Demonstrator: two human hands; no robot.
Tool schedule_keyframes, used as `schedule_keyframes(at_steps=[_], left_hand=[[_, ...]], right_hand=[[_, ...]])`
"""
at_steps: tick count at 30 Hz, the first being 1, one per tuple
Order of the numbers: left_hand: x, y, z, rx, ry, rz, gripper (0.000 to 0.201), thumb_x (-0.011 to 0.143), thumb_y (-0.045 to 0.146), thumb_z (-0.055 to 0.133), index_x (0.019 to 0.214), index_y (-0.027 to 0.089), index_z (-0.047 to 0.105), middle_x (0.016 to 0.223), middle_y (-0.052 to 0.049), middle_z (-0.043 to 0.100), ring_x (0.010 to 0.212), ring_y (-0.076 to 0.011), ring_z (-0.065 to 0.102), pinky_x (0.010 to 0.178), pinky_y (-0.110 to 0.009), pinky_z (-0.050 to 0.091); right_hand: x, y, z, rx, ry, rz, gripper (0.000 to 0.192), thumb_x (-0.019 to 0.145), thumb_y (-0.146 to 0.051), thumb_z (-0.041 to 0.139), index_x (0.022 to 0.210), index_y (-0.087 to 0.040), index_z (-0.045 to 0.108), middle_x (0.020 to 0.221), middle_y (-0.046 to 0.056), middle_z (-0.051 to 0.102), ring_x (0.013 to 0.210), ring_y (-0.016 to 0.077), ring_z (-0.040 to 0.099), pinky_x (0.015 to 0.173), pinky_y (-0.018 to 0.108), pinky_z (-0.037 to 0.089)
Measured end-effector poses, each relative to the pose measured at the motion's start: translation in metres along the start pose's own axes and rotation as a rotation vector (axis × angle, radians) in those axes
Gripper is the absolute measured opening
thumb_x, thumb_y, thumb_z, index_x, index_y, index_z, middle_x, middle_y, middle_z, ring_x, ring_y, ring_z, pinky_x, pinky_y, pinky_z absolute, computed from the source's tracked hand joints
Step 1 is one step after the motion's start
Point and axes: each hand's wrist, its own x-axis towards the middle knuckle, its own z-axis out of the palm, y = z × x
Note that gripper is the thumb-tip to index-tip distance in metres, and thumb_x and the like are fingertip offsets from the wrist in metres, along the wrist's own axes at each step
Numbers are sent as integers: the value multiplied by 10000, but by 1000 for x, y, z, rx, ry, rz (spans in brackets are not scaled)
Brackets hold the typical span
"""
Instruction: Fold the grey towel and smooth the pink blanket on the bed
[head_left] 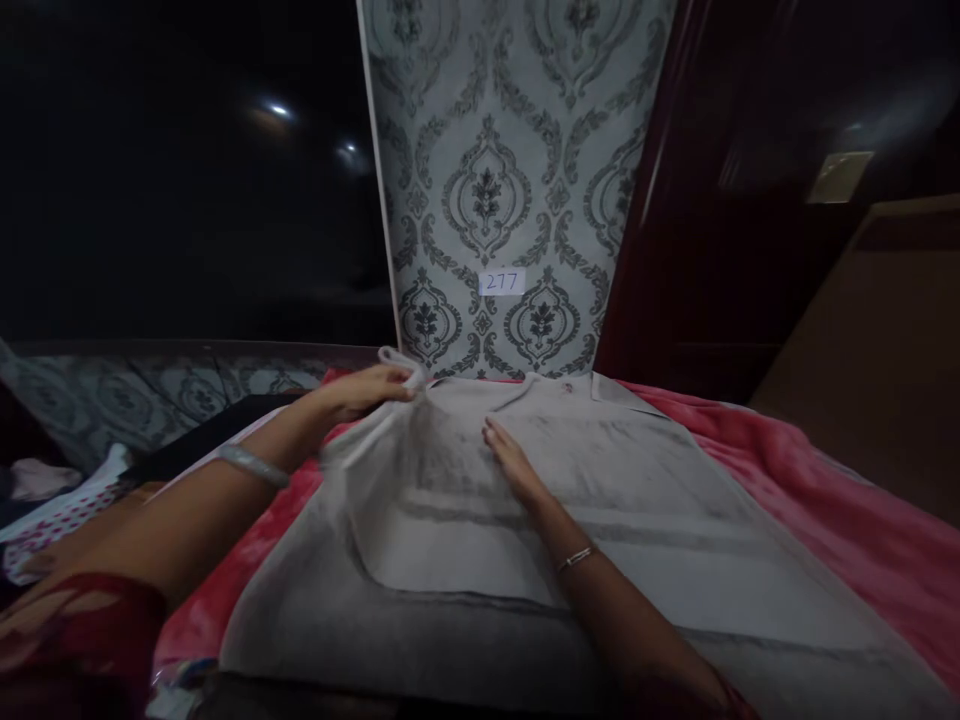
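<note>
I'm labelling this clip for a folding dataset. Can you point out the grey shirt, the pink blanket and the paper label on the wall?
grey shirt [637, 500]: head view, on its flat front.
pink blanket [847, 520]: head view, on the bare part right of the shirt.
paper label [501, 282]: head view, on its middle.

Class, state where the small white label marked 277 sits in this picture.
In the head view the label marked 277 is stuck low on the patterned wallpaper panel, centre frame, just above the grey garment and beyond the right hand.

Left hand [367, 388] fingers pinched closed, right hand [511, 462] flat, palm down
</note>
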Motion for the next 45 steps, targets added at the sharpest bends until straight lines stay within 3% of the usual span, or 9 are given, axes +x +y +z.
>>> schedule_keyframes(at_steps=[5, 9, 11, 15, 20, 28, 33, 39, 45], left_hand=[[27, 18, 111, 5, -313, 41, 408, 577, 220, 797, 967, 135, 709, 827, -29, 721, 774, -188, 680, 710, -265, 547], [13, -21, 190, 105, -644, -78, 346, 794, 397, 651, 1035, 149, 681, 719, -13, 668, 512, -142, 585, 540, -270, 495], [5, -45, 206, 195, -589, 2, 293, 854, 363, 554, 1002, 150, 691, 765, -34, 690, 530, -148, 606, 574, -289, 513], [6, -81, 182, 358, -147, 315, 287, 849, 248, 517, 1025, 176, 730, 1010, -87, 757, 907, -208, 692, 884, -354, 543], [24, -122, 128, 555, 52, 319, 432, 801, 345, 616, 1197, 197, 705, 1327, -116, 673, 1278, -291, 580, 1131, -470, 423], [26, -174, 122, 312, 107, 181, 581, 757, 504, 591, 1231, 181, 690, 1432, -143, 594, 1388, -318, 494, 1178, -505, 368], [19, -171, 123, 170, 216, 161, 503, 721, 452, 604, 1145, 198, 698, 1222, -111, 708, 1194, -298, 624, 1096, -473, 448], [10, -157, 113, 155, 216, -4, 736, 707, 574, 585, 1282, 118, 635, 882, -58, 670, 701, -195, 608, 722, -339, 522], [7, -150, 111, 242, 92, 44, 853, 653, 464, 672, 1432, 151, 524, 984, -67, 658, 856, -234, 632, 827, -354, 511]], right_hand=[[-16, 1, -55, 729, 27, 154, 608, 968, -646, 373, 1477, -313, 390, 1299, 109, 655, 963, 231, 709, 868, 495, 567], [-34, 23, -78, 798, -40, 248, 572, 984, -609, 319, 1325, -216, 556, 912, 75, 736, 748, 240, 709, 757, 457, 590], [-37, 35, -81, 759, -100, 210, 547, 949, -590, 422, 1268, -184, 604, 892, 90, 743, 794, 267, 720, 780, 462, 588], [-34, 50, -80, 638, -15, 125, 468, 792, -389, 676, 1208, -179, 637, 869, 86, 753, 838, 279, 731, 807, 451, 594], [-20, 46, -84, 592, 79, 113, 554, 667, -222, 676, 1220, -194, 639, 850, 58, 757, 819, 265, 728, 788, 424, 602], [-9, 34, -109, 287, 229, 136, 763, 592, -236, 575, 1354, -207, 591, 886, 1, 763, 813, 263, 709, 847, 452, 574], [-17, 39, -113, 241, 216, 170, 754, 579, -264, 597, 1329, -179, 601, 966, 29, 759, 877, 278, 700, 914, 470, 549], [-62, 29, -123, 36, 131, 100, 916, 553, -210, 645, 1456, -224, 490, 1309, 55, 667, 1166, 293, 614, 1064, 463, 463], [-122, 16, -125, 215, 6, 251, 1011, 576, -181, 606, 1554, -249, 357, 1306, 70, 676, 1051, 276, 676, 922, 426, 532]])
